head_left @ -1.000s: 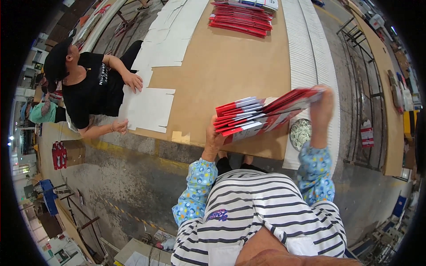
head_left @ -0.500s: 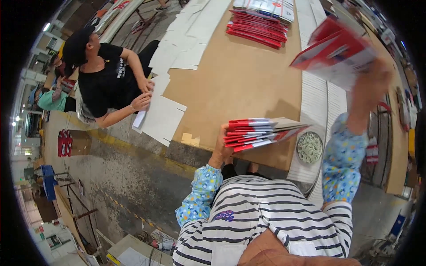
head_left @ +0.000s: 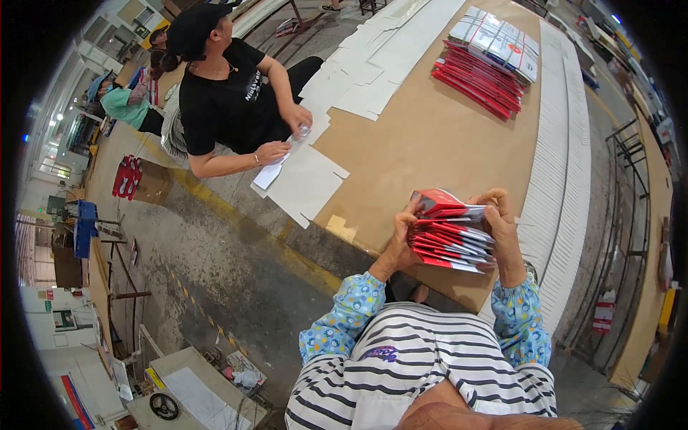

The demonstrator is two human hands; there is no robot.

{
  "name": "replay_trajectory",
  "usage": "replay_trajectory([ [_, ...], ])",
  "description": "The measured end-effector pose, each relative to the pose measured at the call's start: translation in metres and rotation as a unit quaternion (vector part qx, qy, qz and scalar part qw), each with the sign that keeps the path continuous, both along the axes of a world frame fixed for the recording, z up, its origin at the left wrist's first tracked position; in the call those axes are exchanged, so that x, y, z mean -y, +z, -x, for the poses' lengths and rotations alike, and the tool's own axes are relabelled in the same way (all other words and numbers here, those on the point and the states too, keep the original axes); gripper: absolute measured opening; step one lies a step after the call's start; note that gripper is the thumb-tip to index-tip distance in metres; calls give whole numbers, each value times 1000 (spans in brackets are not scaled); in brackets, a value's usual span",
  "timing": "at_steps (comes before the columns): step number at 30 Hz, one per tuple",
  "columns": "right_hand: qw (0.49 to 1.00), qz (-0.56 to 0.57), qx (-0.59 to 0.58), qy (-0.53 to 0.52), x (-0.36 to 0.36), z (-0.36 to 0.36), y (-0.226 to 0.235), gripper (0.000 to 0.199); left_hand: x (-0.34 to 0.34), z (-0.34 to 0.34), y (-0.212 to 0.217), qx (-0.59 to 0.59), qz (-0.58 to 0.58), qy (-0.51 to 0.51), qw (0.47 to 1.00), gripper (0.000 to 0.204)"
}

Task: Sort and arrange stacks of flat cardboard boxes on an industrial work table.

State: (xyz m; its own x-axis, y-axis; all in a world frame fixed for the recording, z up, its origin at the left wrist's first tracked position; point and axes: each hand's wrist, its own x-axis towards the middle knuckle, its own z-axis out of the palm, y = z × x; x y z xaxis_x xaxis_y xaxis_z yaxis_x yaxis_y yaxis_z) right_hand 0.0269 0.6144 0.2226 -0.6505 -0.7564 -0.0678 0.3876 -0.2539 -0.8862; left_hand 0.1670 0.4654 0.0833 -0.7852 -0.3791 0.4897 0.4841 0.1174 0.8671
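Between both hands I hold a thick stack of folded red-and-white cardboard pieces (head_left: pixel 451 240), above the near end of the brown-covered table. My left hand (head_left: pixel 400 240) grips the stack's left side, fingers wrapped at its edge. On the opposite side, my right hand (head_left: pixel 503 228) closes round the right ends, its fingers bent over the top. The topmost red piece stands slightly raised from the others. Toward the far end lies another pile of red folded pieces (head_left: pixel 479 79), with white printed packs (head_left: pixel 494 44) tied with string beside it.
White cut sheets (head_left: pixel 315 179) cover the table's left edge, where a person in black (head_left: pixel 233 93) handles a white piece. Long ribbed white strips (head_left: pixel 555 179) line the right edge. Further left on the floor stands a box with red pieces (head_left: pixel 147 179).
My right hand has come down from the upper right with its red-and-white pieces and now meets the stack in my left hand. The view has shifted, showing more of the left side.
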Motion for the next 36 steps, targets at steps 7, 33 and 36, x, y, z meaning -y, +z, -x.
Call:
replay_trajectory([
  [7,995,-42,39,82,-5,12,-5,31,16,-1,28,137,155,45,977,93],
  [33,994,22,42,-95,29,6,-8,73,8,30,32,176,-30,27,984,63],
  [36,996,-75,24,-36,32,10,-8,78,13,22,23,161,-28,38,986,63],
])
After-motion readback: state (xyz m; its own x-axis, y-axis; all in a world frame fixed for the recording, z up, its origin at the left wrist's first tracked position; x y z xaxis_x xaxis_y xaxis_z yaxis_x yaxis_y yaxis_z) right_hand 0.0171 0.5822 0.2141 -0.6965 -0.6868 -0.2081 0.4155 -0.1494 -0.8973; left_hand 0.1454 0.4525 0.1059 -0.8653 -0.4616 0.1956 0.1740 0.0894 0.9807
